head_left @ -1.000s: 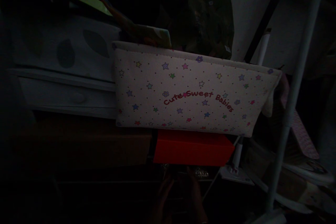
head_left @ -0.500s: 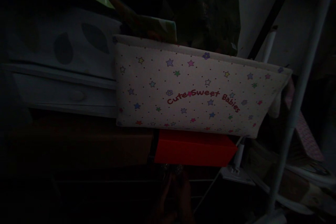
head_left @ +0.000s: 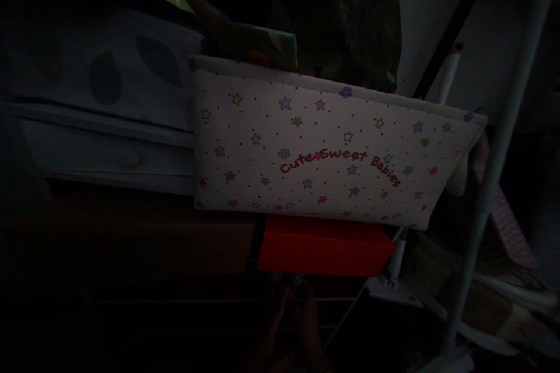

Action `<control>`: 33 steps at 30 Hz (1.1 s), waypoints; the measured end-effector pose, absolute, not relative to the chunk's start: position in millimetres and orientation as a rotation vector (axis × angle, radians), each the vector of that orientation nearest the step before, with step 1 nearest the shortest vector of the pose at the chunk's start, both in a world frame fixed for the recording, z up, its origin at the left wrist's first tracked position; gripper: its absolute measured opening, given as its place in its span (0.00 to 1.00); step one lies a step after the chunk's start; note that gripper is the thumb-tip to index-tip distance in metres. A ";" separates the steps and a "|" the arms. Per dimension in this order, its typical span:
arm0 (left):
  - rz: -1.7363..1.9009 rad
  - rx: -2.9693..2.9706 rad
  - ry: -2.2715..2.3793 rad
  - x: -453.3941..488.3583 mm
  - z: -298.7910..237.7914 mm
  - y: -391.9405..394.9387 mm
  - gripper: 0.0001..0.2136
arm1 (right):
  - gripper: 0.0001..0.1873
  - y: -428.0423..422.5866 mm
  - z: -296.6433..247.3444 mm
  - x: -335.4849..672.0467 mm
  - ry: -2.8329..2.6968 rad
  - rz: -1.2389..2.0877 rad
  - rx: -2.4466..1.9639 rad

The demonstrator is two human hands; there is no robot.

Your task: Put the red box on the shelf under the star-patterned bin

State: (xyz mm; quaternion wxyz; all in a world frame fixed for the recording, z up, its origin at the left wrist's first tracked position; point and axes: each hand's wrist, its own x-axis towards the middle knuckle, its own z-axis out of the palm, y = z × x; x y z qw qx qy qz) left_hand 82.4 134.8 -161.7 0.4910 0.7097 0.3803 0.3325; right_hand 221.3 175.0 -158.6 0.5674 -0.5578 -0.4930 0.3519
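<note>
Deep shadow covers the lower middle, where my left hand [head_left: 275,317] and my right hand [head_left: 305,313] are side by side, close together. Their fingers look closed around a pair of dark things with glittery tips [head_left: 297,278], whose kind the dark hides. Just above them sits a bright red box [head_left: 326,250]. Over that box stands a white fabric bin [head_left: 245,157] printed with coloured stars and the words "Cute Sweet Babies".
A brown box [head_left: 210,245] lies left of the red one, below a white drawer [head_left: 100,154]. On the right, a pale upright pole [head_left: 485,204] crosses the view, with piled items behind it. Thin rack bars [head_left: 184,301] run across the dark lower area.
The view has shifted very slightly. Both hands stay below the red box, with only a small movement, and the glittery tips remain in front of them.
</note>
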 end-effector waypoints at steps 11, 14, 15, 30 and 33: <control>0.943 1.771 0.779 80.5 -162.5 135.3 0.40 | 0.24 176.5 -161.6 219.6 -1.186 0.754 -1.331; 0.931 1.798 0.803 82.5 -166.0 136.4 0.42 | 0.25 181.0 -165.8 221.6 -1.176 0.764 -1.331; 0.930 1.800 0.798 83.2 -168.9 137.0 0.43 | 0.24 182.2 -166.3 221.9 -1.171 0.771 -1.330; 1.013 1.783 0.968 69.9 -177.9 142.1 0.32 | 0.20 177.6 -156.6 221.6 -1.204 0.789 -1.310; 1.061 1.818 1.092 66.9 -178.8 138.4 0.26 | 0.25 177.4 -158.1 222.9 -1.209 0.750 -1.326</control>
